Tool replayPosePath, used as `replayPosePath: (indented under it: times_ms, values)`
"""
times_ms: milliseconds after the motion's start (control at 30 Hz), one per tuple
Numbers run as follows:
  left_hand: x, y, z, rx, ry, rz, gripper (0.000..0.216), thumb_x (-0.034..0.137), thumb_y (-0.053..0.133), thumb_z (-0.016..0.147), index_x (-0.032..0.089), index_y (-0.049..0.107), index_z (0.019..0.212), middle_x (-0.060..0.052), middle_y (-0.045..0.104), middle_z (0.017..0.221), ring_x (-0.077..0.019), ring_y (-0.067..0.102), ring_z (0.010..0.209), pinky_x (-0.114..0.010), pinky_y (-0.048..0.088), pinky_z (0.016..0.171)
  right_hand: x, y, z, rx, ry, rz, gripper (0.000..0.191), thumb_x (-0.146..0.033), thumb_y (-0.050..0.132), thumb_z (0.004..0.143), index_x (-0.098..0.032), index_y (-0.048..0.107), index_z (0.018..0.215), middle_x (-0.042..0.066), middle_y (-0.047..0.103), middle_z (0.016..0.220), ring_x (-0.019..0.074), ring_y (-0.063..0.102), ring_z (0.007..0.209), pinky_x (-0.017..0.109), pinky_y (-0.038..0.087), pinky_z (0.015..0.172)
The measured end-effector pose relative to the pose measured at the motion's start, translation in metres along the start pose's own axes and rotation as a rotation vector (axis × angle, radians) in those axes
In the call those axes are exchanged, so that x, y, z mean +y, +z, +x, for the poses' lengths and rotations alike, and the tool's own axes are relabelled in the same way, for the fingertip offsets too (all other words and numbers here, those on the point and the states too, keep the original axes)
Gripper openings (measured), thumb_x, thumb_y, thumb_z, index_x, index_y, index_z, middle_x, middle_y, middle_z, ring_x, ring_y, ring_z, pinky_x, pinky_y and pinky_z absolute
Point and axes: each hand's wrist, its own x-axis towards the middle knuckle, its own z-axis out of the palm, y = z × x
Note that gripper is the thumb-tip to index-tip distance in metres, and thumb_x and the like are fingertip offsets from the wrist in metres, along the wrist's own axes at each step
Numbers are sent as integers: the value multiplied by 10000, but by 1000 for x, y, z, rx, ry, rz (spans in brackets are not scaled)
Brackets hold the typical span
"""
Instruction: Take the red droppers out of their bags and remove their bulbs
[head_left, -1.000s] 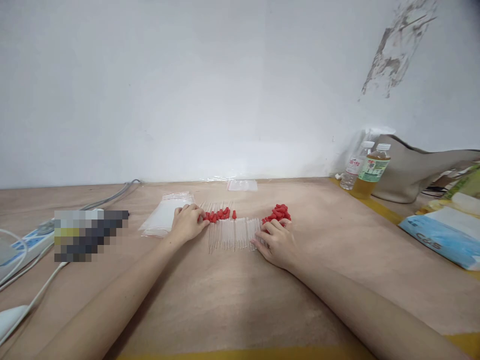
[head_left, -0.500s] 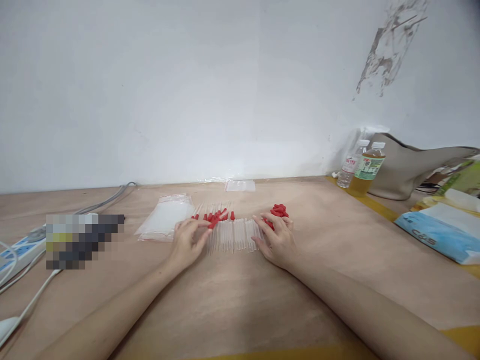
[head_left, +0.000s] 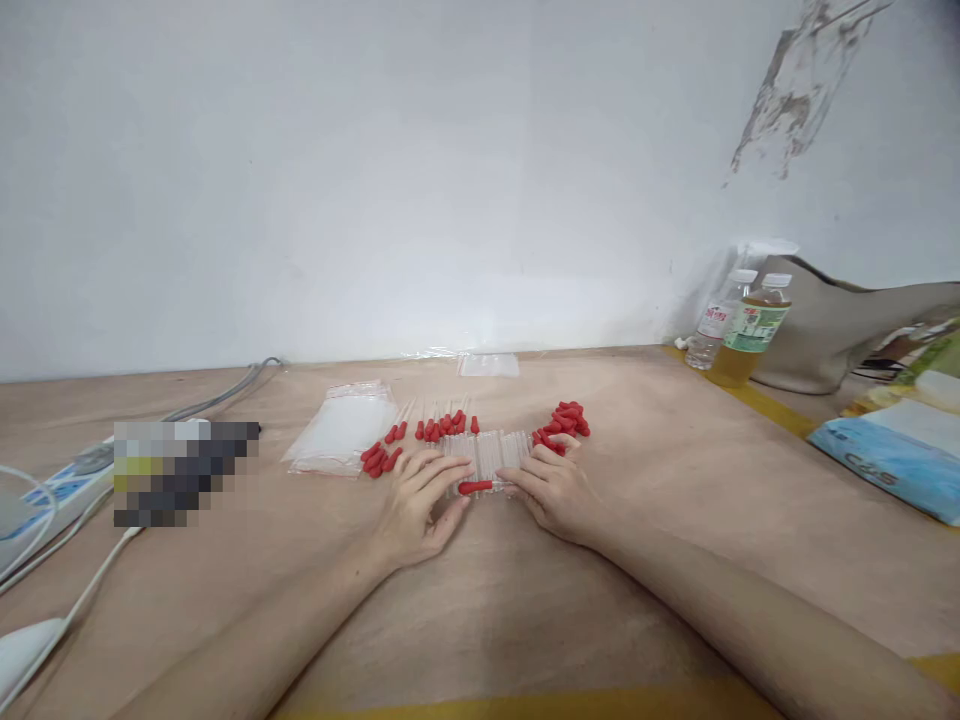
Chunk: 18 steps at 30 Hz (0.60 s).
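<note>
A red rubber bulb (head_left: pixel 475 487) lies crosswise between my hands, in line with a clear glass dropper tube (head_left: pixel 500 484) on its right. My left hand (head_left: pixel 426 505) pinches the bulb from the left. My right hand (head_left: pixel 556 492) closes on the tube's right end, which its fingers hide. Under and behind them lies a row of clear tubes (head_left: pixel 491 452). Several red-bulbed droppers (head_left: pixel 448 424) lie behind the row, tips toward the wall. Loose red bulbs (head_left: pixel 381 459) sit by my left fingers, and a larger pile of bulbs (head_left: pixel 568 420) is beyond my right hand.
Clear zip bags (head_left: pixel 341 428) are stacked at the left, and a small bag (head_left: pixel 489 365) lies by the wall. A power strip (head_left: pixel 64 492) with cables stands far left. Bottles (head_left: pixel 752 330), a grey bag (head_left: pixel 814 325) and a blue tissue pack (head_left: pixel 885 465) are at the right.
My left hand has moved right and nearer, leaving the loose bulbs at left uncovered. A bulb and tube now lie in line between my hands. The view has shifted slightly.
</note>
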Motion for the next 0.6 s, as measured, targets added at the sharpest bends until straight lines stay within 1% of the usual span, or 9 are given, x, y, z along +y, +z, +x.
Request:
replayPosePath:
  times_ms: [67,100,200,300,467,600]
  values:
    - [4,3,3,-17,13,27,295,297,534,773,225,560,1058,-52,597,1072,-215,477,992,-393,301,870,-4,-1,1,-24,5,11,174,-237,440,853,-223,589,943,-10,587,675,126,444,707,353,193,792]
    - [6,6,5,-27,27,35,291,310,540,772,229,564,1051,-47,597,1066,-213,476,987,-393,299,871,-6,-1,2,-30,4,19,170,-234,437,853,-221,591,926,-9,587,674,126,443,704,350,191,786]
    - [8,13,8,-35,73,53,182,294,530,793,234,595,953,-20,624,968,-188,489,928,-374,299,860,-9,0,4,-30,2,38,166,-239,434,855,-210,596,878,-10,579,652,119,441,690,348,181,783]
    - [9,15,11,-69,100,80,120,246,483,824,205,592,857,-9,624,851,-162,497,853,-361,296,850,-11,2,5,-22,-3,56,172,-246,431,859,-203,597,852,-13,571,638,108,431,671,342,178,776]
    - [12,9,13,-190,102,144,213,229,381,864,166,546,745,-10,570,710,-143,487,748,-370,277,842,-12,4,4,20,-28,88,169,-253,437,859,-202,598,849,-29,534,576,95,405,633,337,182,763]
    - [12,6,13,-230,95,127,258,229,337,874,163,521,705,-7,539,668,-139,467,713,-369,271,842,-11,2,4,64,-81,51,153,-237,453,850,-199,599,825,-36,507,538,92,392,622,341,193,765]
